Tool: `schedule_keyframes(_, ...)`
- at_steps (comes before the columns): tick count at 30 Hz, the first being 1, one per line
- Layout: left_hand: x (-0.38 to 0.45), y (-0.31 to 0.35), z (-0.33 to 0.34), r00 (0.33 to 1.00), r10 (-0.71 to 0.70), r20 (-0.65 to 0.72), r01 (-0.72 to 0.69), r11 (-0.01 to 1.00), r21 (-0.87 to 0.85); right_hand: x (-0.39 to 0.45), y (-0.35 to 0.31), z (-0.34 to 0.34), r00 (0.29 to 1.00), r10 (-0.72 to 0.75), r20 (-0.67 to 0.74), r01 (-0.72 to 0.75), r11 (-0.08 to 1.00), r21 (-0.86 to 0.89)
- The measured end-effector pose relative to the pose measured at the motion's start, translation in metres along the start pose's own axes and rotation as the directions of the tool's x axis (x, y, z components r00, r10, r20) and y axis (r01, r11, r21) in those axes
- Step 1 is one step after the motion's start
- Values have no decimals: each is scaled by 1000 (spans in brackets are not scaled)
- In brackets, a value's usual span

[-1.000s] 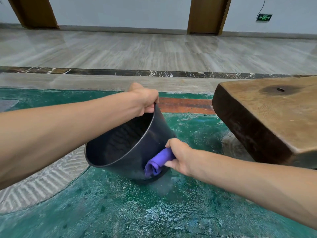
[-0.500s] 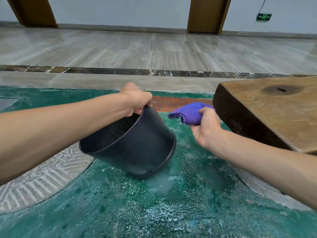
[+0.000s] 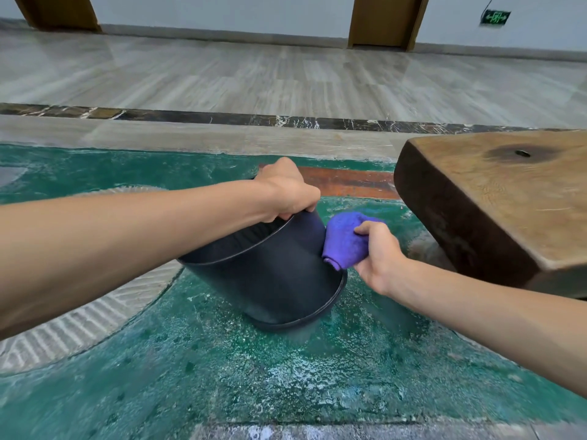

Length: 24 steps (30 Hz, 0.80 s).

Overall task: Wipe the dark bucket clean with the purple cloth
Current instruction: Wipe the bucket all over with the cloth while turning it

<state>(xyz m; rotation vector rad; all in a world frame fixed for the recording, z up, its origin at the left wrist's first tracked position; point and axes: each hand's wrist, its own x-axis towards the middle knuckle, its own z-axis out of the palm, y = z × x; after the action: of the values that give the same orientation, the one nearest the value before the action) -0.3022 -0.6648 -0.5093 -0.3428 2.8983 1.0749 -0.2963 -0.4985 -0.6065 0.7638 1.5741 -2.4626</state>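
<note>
The green floor (image 3: 222,376) fills the lower part of the view; it has a rough, shiny surface with white speckles. Behind it is a pale stone floor (image 3: 254,74) with a dark marble strip (image 3: 222,117) across it. At the right stands a thick wooden slab (image 3: 495,201), brown, with a dark spot on its top face.

The dark bucket (image 3: 273,274) is in the middle of the view, over the green floor and left of the wooden slab. It is tilted, with its open mouth turned to the left and toward the camera and its bottom turned down and to the right. Whether the bottom edge touches the floor, I cannot tell.

The left hand (image 3: 287,192) is at the far, upper part of the bucket's rim. Its fingers are closed over the rim and it holds the bucket there.

The right hand (image 3: 379,258) is just beside the bucket, on its right side. It is closed around the purple cloth (image 3: 344,241), which is bunched into a lump. The cloth lies between this hand and the bucket's outer wall and is pressed against the wall, near the bottom edge. The thumb lies on top of the cloth.
</note>
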Motion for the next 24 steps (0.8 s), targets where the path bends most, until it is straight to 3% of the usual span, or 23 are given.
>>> schedule_keyframes(10,-15,6,24,999,48,17,-50,985,162,9,27,-7,999,27,23,-24,992,-123)
schedule_keyframes(24,-8,-8,68,977,165,135,-183,973,138,29,48,-31,999,-21,-36,9,950,-311)
